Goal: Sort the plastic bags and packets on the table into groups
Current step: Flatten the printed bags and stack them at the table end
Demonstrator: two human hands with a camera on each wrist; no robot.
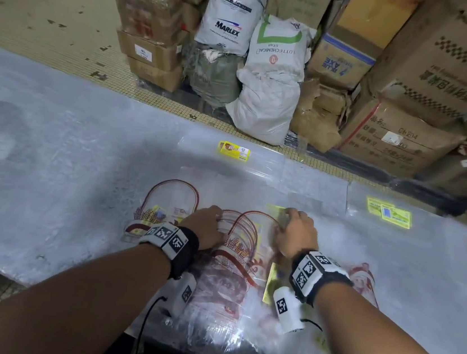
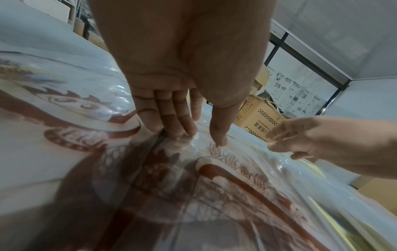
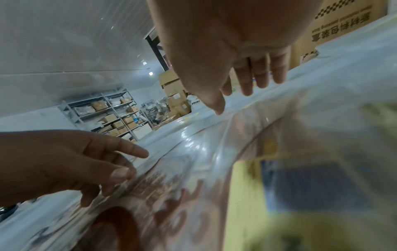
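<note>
Pressing straight fingers point(image 2: 171, 122) on the red-printed bag point(image 1: 233, 265), the left hand point(image 1: 205, 226) lies flat. Right hand point(image 1: 295, 234) fingers rest loose, holding nothing, at the bag's far edge; bare surface point(image 1: 65, 171) spreads leftward.

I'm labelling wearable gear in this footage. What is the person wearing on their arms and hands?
Both forearms are bare, with no sleeves or gloves. Each wrist carries a black band with white blocks printed with black square code markers. A white cylinder-shaped unit, also marked with a code, hangs under each wrist, and a thin black cable trails from it.
</note>
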